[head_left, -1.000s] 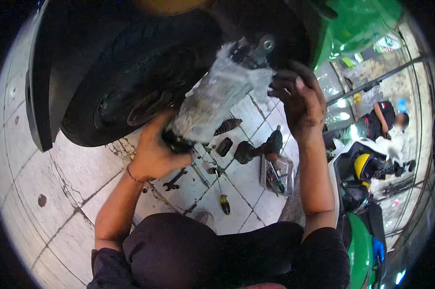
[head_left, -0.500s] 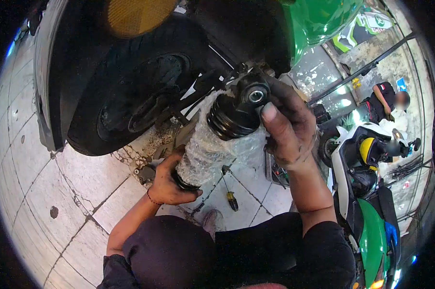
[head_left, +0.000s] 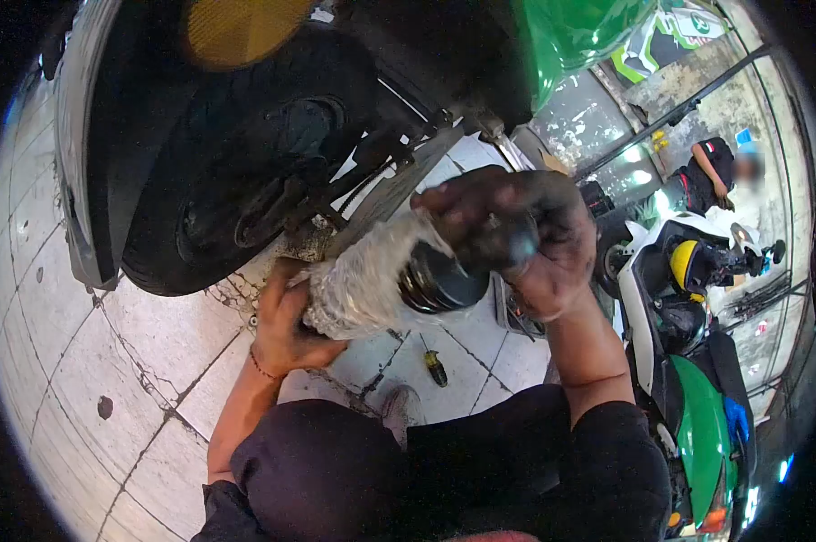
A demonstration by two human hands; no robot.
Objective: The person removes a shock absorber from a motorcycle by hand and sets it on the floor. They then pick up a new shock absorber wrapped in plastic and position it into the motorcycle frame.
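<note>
A black shock absorber (head_left: 439, 287) with clear bubble wrap (head_left: 358, 287) around its middle hangs tilted over the tiled floor. My left hand (head_left: 289, 321) is wrapped round its lower left end. At the upper right end, my right hand (head_left: 539, 230) closes around the black top mount, which is blurred and mostly covered by the dark-stained fingers. Black coils show between the wrap and my right hand.
A motorcycle wheel (head_left: 245, 172) and green bodywork (head_left: 588, 41) stand ahead. On the floor (head_left: 182, 361) lies a yellow-black screwdriver (head_left: 436, 368). At the right are another motorcycle (head_left: 697, 434), a yellow helmet (head_left: 685, 264) and a person in dark clothes (head_left: 713, 167).
The shock absorber has shifted slightly left and its top end has turned. My right hand has rotated over the top mount, hiding the metal eyelet. My left hand has moved a little left.
</note>
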